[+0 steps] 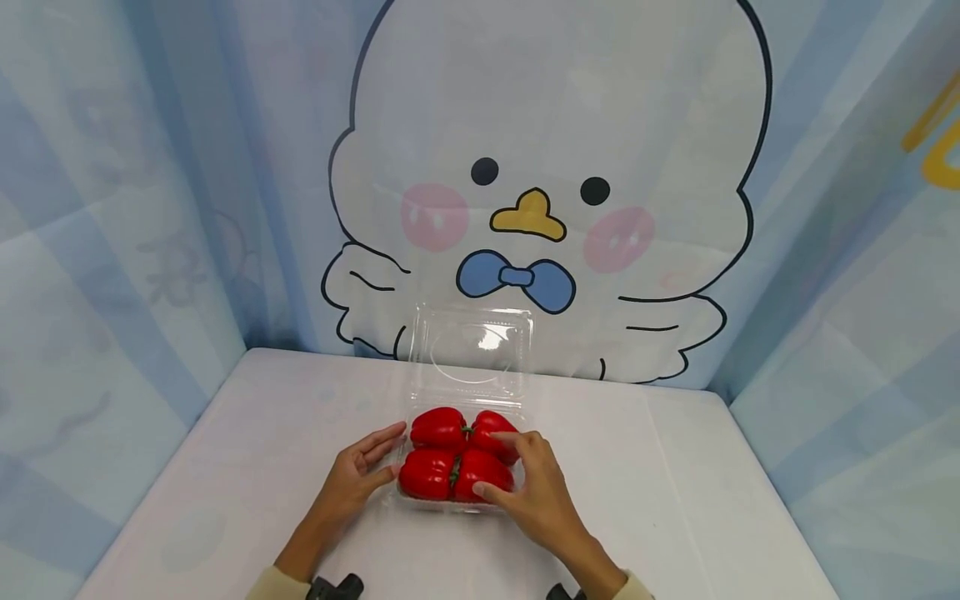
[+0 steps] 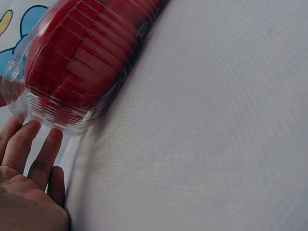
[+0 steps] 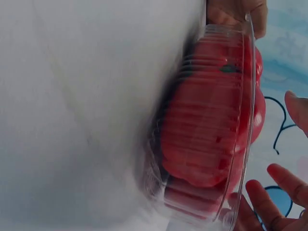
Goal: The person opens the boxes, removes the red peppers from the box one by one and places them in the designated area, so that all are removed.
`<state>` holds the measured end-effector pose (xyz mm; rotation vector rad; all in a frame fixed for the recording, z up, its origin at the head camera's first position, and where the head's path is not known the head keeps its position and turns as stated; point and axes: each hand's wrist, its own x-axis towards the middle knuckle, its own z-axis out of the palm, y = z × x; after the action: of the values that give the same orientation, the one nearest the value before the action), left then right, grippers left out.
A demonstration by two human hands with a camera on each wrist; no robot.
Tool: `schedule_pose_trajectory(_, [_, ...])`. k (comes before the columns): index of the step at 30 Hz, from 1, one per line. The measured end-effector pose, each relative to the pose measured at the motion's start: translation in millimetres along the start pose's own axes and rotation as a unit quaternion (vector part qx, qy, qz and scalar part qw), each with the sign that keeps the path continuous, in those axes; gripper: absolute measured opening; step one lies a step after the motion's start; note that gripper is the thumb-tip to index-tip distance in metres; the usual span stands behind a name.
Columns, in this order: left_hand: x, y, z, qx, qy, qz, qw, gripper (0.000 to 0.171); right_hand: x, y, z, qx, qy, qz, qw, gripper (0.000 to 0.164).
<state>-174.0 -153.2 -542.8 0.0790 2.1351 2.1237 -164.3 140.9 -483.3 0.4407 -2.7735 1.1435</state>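
Note:
Several red bell peppers point(image 1: 431, 473) with green stems sit in two rows in a clear plastic clamshell box point(image 1: 467, 507). Its transparent lid point(image 1: 472, 350) stands raised at the back. At the box's left side is my left hand point(image 1: 352, 475), its fingertips touching the rim in the left wrist view, with the fingers point(image 2: 45, 156) fairly straight. My right hand point(image 1: 543, 492) hovers over the right-hand peppers, thumb and fingers spread. In the right wrist view its fingers point(image 3: 269, 207) stand apart from the peppers, beside the box wall.
The box rests on a table with a white cloth point(image 1: 637, 500). Behind it hangs a curtain point(image 1: 660, 125) printed with a white cartoon bird, and pale blue curtains point(image 1: 97, 250) flank both sides.

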Motion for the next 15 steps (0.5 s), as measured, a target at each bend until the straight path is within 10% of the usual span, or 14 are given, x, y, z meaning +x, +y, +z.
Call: schedule_pose_trajectory(15, [-0.3,-0.5,0.5,-0.009,-0.003,0.004,1.0,0.069,1,-6,15,-0.022,-0.022,0.014,0.999,0.069])
